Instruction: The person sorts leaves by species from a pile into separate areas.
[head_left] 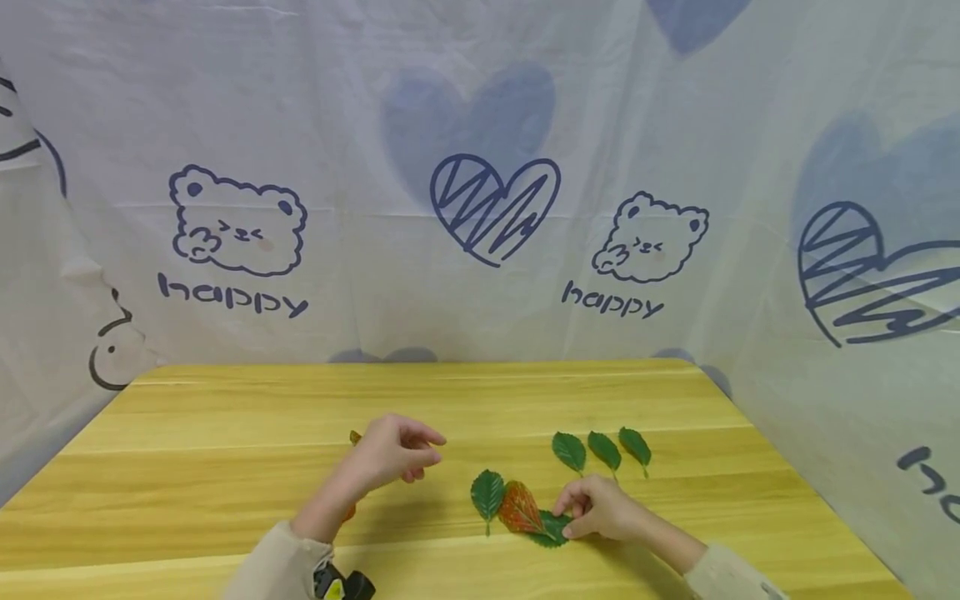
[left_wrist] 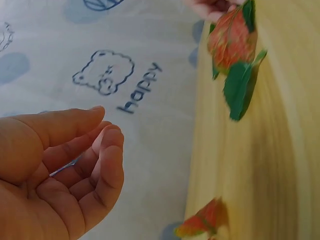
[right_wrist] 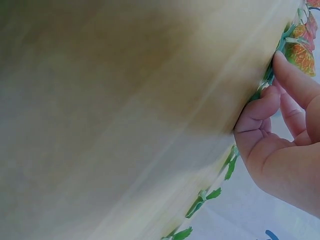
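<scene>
My right hand [head_left: 600, 507] pinches the edge of a green leaf [head_left: 551, 533] lying low on the table. An orange-red leaf [head_left: 519, 507] overlaps that green leaf, and another green leaf [head_left: 487, 493] stands close on its left. In the right wrist view, the thumb and finger of the right hand [right_wrist: 285, 120] meet at the leaf against the tabletop. Held above the table to the left, my left hand [head_left: 393, 450] has loosely bent fingers and nothing between them. Beneath it, partly hidden by hand and wrist, lie orange-red leaf pieces [head_left: 349, 513].
Three green leaves [head_left: 604, 450] lie in a row beyond the right hand. The wood-grain table [head_left: 225, 467] is bordered at the back and sides by a pale cloth [head_left: 360, 250] printed with bears and hearts. A black device [head_left: 341, 583] sits on the left wrist.
</scene>
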